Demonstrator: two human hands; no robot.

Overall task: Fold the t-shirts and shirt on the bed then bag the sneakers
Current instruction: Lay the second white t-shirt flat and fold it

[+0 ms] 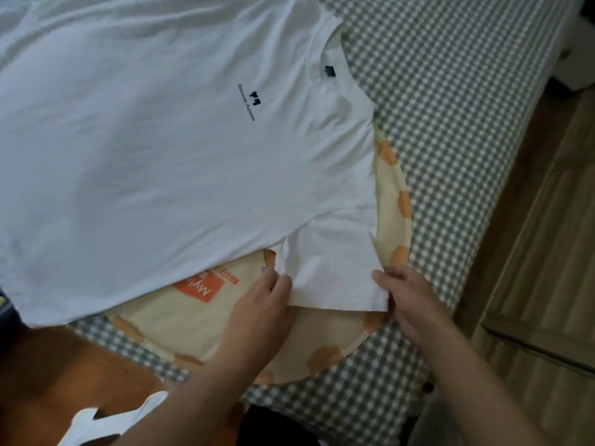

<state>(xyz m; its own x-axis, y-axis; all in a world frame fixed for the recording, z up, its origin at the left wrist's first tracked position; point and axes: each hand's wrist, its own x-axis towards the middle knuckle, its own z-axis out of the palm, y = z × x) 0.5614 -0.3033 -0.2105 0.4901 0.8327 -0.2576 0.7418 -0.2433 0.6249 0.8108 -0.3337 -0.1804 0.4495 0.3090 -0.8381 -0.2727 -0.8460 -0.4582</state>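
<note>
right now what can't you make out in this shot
Head view only:
- White t-shirt: far sleeve and hem cut off by the top and left edges.
- Round cream cushion: mostly hidden under the t-shirt.
- Chest print: too small to read.
- Fingertips of both hands: tucked at the near sleeve.
- Sneakers: not in view.

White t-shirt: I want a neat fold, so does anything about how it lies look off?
The white t-shirt lies partly over a round cream and orange cushion, not flat on the checked bedsheet. The left hand and right hand pinch its near sleeve.
</note>
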